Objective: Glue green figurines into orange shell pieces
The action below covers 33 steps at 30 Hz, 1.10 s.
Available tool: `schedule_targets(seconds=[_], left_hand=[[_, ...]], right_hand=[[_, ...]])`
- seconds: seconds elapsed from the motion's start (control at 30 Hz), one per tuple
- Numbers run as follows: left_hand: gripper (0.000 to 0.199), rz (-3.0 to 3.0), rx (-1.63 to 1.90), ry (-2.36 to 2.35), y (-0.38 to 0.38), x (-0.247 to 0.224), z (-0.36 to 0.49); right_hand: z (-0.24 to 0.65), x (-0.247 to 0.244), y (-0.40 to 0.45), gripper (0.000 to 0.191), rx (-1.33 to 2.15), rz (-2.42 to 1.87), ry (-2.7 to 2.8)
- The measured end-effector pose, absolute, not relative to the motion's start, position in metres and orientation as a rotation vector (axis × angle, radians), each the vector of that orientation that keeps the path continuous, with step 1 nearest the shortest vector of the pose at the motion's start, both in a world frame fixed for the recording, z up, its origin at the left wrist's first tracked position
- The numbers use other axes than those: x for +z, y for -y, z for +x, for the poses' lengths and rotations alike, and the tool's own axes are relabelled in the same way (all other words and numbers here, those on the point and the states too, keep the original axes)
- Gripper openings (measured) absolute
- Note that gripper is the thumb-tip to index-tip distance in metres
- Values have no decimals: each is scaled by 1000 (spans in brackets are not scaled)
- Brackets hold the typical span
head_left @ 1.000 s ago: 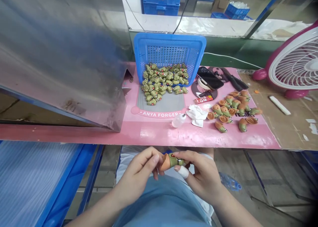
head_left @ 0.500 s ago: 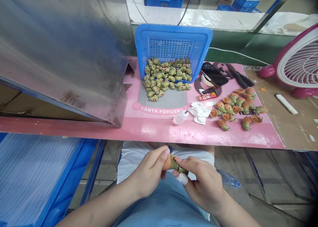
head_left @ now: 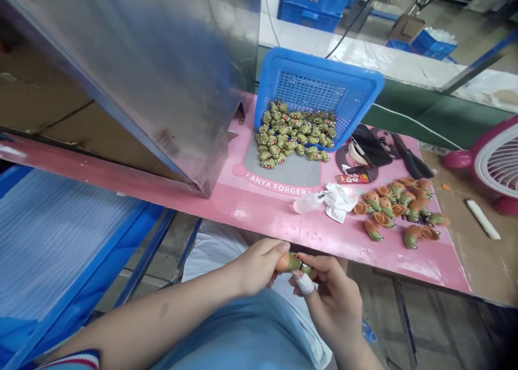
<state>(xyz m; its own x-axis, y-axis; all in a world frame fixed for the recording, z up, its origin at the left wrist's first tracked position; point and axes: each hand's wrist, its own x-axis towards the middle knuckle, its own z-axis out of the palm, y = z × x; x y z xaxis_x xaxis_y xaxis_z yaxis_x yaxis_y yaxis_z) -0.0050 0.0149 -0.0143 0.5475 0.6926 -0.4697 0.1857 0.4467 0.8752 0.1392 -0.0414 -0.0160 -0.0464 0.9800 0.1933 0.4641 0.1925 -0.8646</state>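
Over my lap, in front of the table edge, a small orange and olive-green moulded figure piece (head_left: 294, 263) is held between both hands. My left hand (head_left: 263, 262) is closed around its orange end. The fingers of my right hand (head_left: 329, 283) pinch the green end, and white tape wraps the right thumb. Several orange-and-green pieces (head_left: 372, 200) lie on the right part of the table. Many plain olive-green pieces (head_left: 283, 135) are heaped in and spilling out of a tipped blue basket (head_left: 319, 62).
On the pink mat (head_left: 267, 219) stand a clear squeeze bottle (head_left: 306, 203) and a crumpled white cloth (head_left: 339, 201). Behind them lie a red packet (head_left: 353, 178) and a phone (head_left: 374, 146). A metal housing (head_left: 182, 89) rises at left; a pink fan (head_left: 497, 165) stands right.
The view has turned and tilted, so the table appears slanted and further right. Both hands still hold the orange-and-green piece; the right fingers have shifted slightly on its green end.
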Motion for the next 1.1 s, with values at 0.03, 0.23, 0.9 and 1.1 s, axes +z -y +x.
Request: schedule_targets(seconds=[0.03, 0.23, 0.9, 1.1], left_hand=[[39, 1084, 393, -978, -17, -16, -5], [27, 1079, 528, -973, -31, -11, -10], [24, 1143, 764, -896, -4, -7, -23], [31, 1154, 673, -1056, -18, -19, -27]], right_hand=[[139, -17, 40, 19, 873, -1386, 1579], [132, -11, 34, 17, 1215, -1448, 1243], [126, -16, 31, 28, 1196, -1427, 1043], [196, -50, 18, 23, 664, -1710, 1271]])
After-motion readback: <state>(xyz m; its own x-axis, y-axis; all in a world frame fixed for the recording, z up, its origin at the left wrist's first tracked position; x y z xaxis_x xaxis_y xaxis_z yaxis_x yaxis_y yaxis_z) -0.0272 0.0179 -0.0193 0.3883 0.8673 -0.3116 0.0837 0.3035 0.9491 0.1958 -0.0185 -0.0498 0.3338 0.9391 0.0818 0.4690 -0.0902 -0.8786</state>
